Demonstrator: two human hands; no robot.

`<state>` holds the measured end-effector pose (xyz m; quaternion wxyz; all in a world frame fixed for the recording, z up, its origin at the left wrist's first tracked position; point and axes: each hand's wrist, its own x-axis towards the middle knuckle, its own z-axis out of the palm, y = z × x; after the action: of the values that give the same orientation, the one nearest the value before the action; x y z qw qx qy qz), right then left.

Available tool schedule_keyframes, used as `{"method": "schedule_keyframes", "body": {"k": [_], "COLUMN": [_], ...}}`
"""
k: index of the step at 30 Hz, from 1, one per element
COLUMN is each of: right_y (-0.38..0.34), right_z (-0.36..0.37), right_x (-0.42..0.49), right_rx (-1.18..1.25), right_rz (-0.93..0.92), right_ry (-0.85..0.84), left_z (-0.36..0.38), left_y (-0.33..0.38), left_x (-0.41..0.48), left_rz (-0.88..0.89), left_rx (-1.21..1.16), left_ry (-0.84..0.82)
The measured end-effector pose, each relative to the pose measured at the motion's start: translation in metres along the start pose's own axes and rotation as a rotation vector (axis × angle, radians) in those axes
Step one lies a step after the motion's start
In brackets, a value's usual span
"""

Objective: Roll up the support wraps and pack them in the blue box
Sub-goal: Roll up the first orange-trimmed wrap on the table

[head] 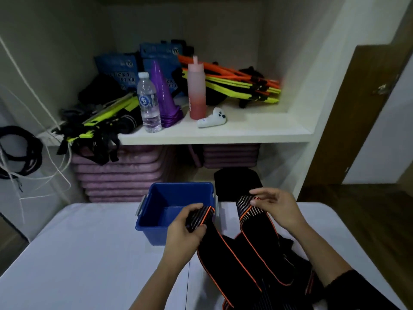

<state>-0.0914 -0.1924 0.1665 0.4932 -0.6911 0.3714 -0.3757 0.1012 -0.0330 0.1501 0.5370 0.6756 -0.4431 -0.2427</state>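
A black support wrap (241, 260) with orange edging lies in a heap on the white table (89, 253), its two strap ends lifted. My left hand (186, 227) grips one striped strap end just in front of the blue box (161, 211). My right hand (276, 206) pinches the other striped strap end to the right of the box. The blue box stands open on the table, and I see nothing in the part of its inside that shows. Another black wrap piece (237, 182) lies beyond the table's far edge.
Behind the table a white shelf (223, 133) carries a water bottle (148, 101), a purple cone stack (164, 95), a pink bottle (196, 88), a white controller (212, 118) and yellow and orange ladder straps (243, 83). Purple mats (120, 173) are stacked below. A brown door (357, 113) stands at right.
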Motion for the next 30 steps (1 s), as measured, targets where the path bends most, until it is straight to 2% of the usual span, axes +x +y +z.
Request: {"method": "schedule_keyframes", "body": {"k": [4,9,12,15,20,23,26,30], "right_y": [-0.054,-0.101,-0.119,-0.131,-0.145,-0.151,-0.158,-0.170], "right_z": [-0.005,0.024,0.047,0.069,0.106,0.128,0.147,0.166], "right_x": [-0.017,-0.023,-0.021,-0.015,-0.001,0.002,0.002,0.002], "right_rx": [0.062,0.154,0.194,0.229,0.330,0.354,0.343,0.320], "right_rz": [-0.089,-0.187,-0.258,-0.316,-0.293,-0.307,-0.339,-0.380], "right_ry": [-0.036,-0.060,-0.064,0.000,0.056,0.060,0.154,0.257], "left_z": [-0.018,-0.043,-0.060,-0.080,-0.109,-0.125,-0.139,-0.152], "left_y": [0.045,0.091,0.103,0.110,0.117,0.116,0.111,0.099], "left_x": [0.015,0.027,0.033,0.038,0.045,0.049,0.051,0.056], "left_rz": [0.138,0.238,0.279,0.288,0.295,0.289,0.285,0.342], "left_rx": [-0.038,-0.137,-0.136,-0.174,-0.173,-0.157,-0.182,-0.110], "left_ry": [0.032,-0.050,-0.106,-0.184,-0.306,-0.321,-0.314,-0.185]}}
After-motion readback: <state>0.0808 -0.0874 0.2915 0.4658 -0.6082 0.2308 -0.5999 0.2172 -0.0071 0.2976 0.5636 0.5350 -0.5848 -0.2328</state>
